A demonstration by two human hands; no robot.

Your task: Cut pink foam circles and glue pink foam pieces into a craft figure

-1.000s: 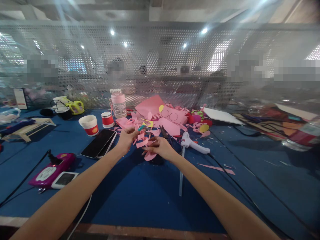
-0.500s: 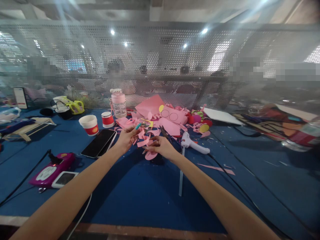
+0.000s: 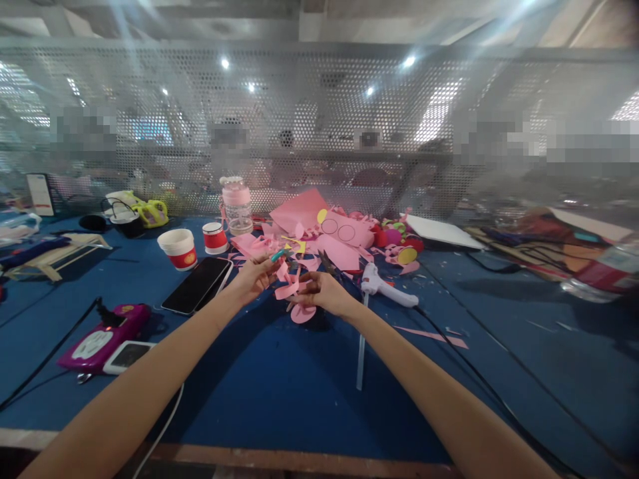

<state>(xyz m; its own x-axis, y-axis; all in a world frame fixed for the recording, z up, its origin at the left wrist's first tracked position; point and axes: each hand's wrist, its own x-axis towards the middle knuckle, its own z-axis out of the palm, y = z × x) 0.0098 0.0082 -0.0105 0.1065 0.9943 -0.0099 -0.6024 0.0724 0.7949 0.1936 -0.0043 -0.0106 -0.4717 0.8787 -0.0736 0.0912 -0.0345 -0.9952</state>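
Both my hands are together over the blue tabletop, around a pink paper craft piece (image 3: 286, 291) made of curled strips. A round pink disc (image 3: 303, 314) hangs at its lower end. My left hand (image 3: 257, 278) is closed, its fingertips pinching the upper left of the piece. A small teal object (image 3: 278, 255) shows at those fingertips; I cannot make out its kind. My right hand (image 3: 325, 293) is closed on the right side of the piece, fingers bent. Just beyond the right hand lie dark scissor blades (image 3: 327, 263). A white glue gun (image 3: 387, 287) with its glue stick lies to the right.
Pink paper sheets and scraps (image 3: 339, 243) are heaped behind my hands. Left of them stand a pink-lidded bottle (image 3: 236, 206), paper cups (image 3: 178, 250) and a black phone (image 3: 197, 286). A purple power strip (image 3: 107, 339) lies front left. The glue gun's cord (image 3: 459, 352) runs right.
The teal object at my left fingertips has tilted flatter and dropped slightly. The paper strips and disc have shifted a little. My right hand has barely moved.
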